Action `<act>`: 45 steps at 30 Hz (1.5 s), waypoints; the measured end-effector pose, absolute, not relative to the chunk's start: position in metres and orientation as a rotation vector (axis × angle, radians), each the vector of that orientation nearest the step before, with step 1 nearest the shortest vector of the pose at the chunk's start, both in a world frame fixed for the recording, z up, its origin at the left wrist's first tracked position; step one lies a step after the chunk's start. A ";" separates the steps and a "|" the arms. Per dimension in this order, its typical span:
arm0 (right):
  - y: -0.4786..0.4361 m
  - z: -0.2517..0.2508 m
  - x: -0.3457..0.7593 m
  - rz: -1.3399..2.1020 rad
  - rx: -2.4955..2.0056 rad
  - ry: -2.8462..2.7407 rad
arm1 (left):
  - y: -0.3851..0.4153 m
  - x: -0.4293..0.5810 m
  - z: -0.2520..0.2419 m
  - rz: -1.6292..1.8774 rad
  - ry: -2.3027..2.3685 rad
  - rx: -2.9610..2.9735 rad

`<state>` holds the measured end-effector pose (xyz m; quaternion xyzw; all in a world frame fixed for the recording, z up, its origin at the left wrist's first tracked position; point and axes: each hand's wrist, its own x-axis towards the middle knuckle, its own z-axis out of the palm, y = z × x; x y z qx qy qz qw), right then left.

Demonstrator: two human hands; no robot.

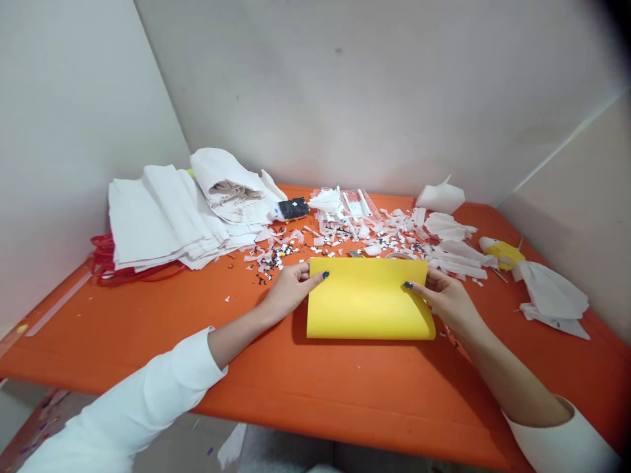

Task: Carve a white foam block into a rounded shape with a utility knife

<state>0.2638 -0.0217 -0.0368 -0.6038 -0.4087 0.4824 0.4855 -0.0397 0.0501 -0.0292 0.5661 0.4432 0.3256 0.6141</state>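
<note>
A yellow sheet of paper (367, 302), curved over at its near edge, is held between my two hands above the front middle of the orange table. My left hand (293, 288) pinches its upper left corner, thumb on top and fingers behind. At the upper right side, my right hand (446, 299) grips the sheet the same way, its thumb lying on the yellow face. The fingers behind the paper are partly hidden. Just beyond the sheet's far edge lie paper scraps (340, 243), some of them covered by it.
White paper sheets (152, 217) are stacked at the left, over a red cord (103, 253). A clear plastic case (357, 203) stands at the back. White crumpled paper pieces (552, 289) lie at the right on the orange table (221, 368). Walls close in the back and sides.
</note>
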 end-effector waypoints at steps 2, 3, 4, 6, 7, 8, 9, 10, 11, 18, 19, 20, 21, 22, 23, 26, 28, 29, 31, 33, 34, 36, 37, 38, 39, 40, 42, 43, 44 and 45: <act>-0.022 -0.037 0.265 1.175 -1.478 -1.000 | 0.050 -0.040 -0.028 0.747 1.015 1.308; -0.022 -0.038 0.265 1.178 -1.479 -1.002 | 0.050 -0.040 -0.028 0.749 1.015 1.312; -0.022 -0.037 0.265 1.181 -1.478 -1.002 | 0.050 -0.040 -0.028 0.752 1.015 1.317; -0.023 -0.037 0.265 1.182 -1.472 -0.992 | 0.051 -0.040 -0.029 0.756 1.014 1.328; -0.023 -0.036 0.264 1.181 -1.470 -0.985 | 0.051 -0.041 -0.029 0.756 1.012 1.333; -0.023 -0.036 0.264 1.178 -1.470 -0.978 | 0.051 -0.041 -0.030 0.756 1.012 1.338; -0.023 -0.035 0.264 1.176 -1.471 -0.972 | 0.051 -0.041 -0.030 0.754 1.013 1.344; -0.023 -0.035 0.264 1.173 -1.472 -0.969 | 0.052 -0.041 -0.030 0.751 1.014 1.350; -0.023 -0.035 0.263 1.172 -1.474 -0.968 | 0.052 -0.042 -0.030 0.749 1.016 1.355; -0.023 -0.034 0.262 1.185 -1.479 -0.978 | 0.050 -0.041 -0.027 0.731 1.030 1.399; -0.023 -0.032 0.263 1.203 -1.480 -0.974 | 0.051 -0.041 -0.026 0.722 1.033 1.423; -0.024 -0.030 0.263 1.223 -1.487 -0.967 | 0.051 -0.042 -0.024 0.697 1.030 1.459; -0.024 -0.028 0.264 1.244 -1.501 -0.964 | 0.051 -0.043 -0.022 0.652 1.021 1.510; -0.025 -0.025 0.265 1.269 -1.521 -0.968 | 0.052 -0.045 -0.019 0.596 1.011 1.578; -0.025 -0.023 0.265 1.289 -1.547 -0.976 | 0.052 -0.047 -0.015 0.527 1.003 1.668; -0.027 -0.019 0.263 1.325 -1.608 -1.016 | 0.050 -0.050 -0.003 0.516 1.086 2.079; -0.028 -0.020 0.257 1.332 -1.598 -1.054 | 0.044 -0.049 0.003 0.713 1.111 2.381; -0.028 -0.021 0.253 1.334 -1.583 -1.082 | 0.040 -0.046 0.005 0.776 1.028 2.492; -0.029 -0.025 0.246 1.326 -1.552 -1.157 | 0.029 -0.040 0.003 0.723 0.700 2.612; -0.028 -0.028 0.240 1.291 -1.549 -1.224 | 0.018 -0.032 -0.005 0.474 0.398 2.636; -0.028 -0.029 0.239 1.258 -1.561 -1.255 | 0.013 -0.028 -0.011 0.367 0.317 2.639; -0.028 -0.030 0.238 1.171 -1.591 -1.314 | 0.007 -0.024 -0.022 0.192 0.260 2.624; -0.028 -0.030 0.238 1.128 -1.605 -1.345 | 0.005 -0.022 -0.028 0.124 0.247 2.621; -0.028 -0.030 0.238 1.091 -1.611 -1.372 | 0.004 -0.022 -0.032 0.075 0.244 2.619; -0.028 -0.030 0.239 1.065 -1.613 -1.391 | 0.004 -0.021 -0.036 0.043 0.240 2.617; -0.028 -0.030 0.239 1.052 -1.614 -1.404 | 0.004 -0.022 -0.039 0.030 0.240 2.615; -0.027 -0.030 0.240 1.057 -1.619 -1.408 | 0.005 -0.022 -0.041 0.042 0.237 2.620; -0.027 -0.031 0.241 1.070 -1.624 -1.405 | 0.005 -0.022 -0.040 0.059 0.240 2.629; -0.026 -0.032 0.242 1.089 -1.626 -1.398 | 0.006 -0.023 -0.039 0.089 0.259 2.644; -0.026 -0.033 0.243 1.110 -1.623 -1.388 | 0.007 -0.023 -0.037 0.135 0.305 2.662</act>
